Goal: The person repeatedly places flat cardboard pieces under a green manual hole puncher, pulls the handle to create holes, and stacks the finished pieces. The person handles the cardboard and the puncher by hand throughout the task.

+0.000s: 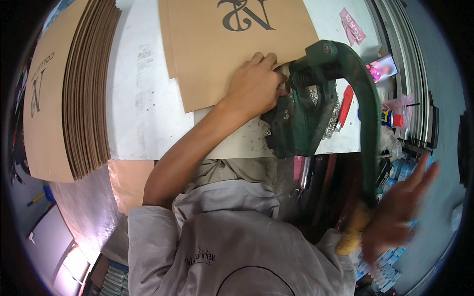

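A flat brown paper bag (202, 59) with a dark printed logo lies on the white table, its edge at the jaws of a green hand-lever press (296, 118). My left hand (256, 81) is closed on that edge, fingers curled right beside the press; the fingertips are partly hidden. The press's long lever (370, 133) curves toward me and ends in a yellow-wrapped handle (354, 231). My right hand (395, 217) is beside this handle, motion-blurred, with fingers stretched out; the palm's contact with the handle cannot be made out.
A tall stack of similar brown bags (86, 93) stands on the left. Right of the press are a red cutter knife (345, 106), small metal eyelets (332, 116), a spray can (390, 118) and a phone with a lit screen (382, 69). A pink plastic scrap (351, 25) lies farther back.
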`<state>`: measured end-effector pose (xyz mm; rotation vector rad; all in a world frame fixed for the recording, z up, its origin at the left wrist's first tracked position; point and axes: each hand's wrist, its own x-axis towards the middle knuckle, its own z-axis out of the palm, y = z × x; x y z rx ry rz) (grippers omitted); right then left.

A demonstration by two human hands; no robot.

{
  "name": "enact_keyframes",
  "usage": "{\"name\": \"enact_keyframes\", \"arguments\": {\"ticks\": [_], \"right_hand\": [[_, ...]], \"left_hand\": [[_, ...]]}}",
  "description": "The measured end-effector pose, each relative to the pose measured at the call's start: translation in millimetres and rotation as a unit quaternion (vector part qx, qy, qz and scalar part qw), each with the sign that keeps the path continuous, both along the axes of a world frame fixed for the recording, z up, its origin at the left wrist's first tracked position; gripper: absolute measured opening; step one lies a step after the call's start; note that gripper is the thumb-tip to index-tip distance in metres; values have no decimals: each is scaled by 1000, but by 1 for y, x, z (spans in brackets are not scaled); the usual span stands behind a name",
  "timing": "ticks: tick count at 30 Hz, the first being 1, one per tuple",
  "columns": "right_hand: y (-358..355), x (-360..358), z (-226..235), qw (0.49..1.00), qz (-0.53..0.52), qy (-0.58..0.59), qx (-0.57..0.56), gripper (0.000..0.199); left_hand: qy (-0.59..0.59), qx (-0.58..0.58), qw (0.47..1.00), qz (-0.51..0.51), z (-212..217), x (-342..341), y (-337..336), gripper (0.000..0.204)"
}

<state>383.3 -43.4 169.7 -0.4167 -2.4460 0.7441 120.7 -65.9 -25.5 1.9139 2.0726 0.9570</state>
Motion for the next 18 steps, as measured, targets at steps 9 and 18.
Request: {"name": "enact_keyframes", "arguments": {"ticks": [9, 18], "right_hand": [[25, -2, -70, 993, 22, -44, 109, 60], [114, -4, -213, 965, -211, -136, 80, 41]], "left_hand": [[68, -25, 996, -50, 9, -15, -2, 37], [181, -21, 983, -16, -8, -25, -32, 58]]}}
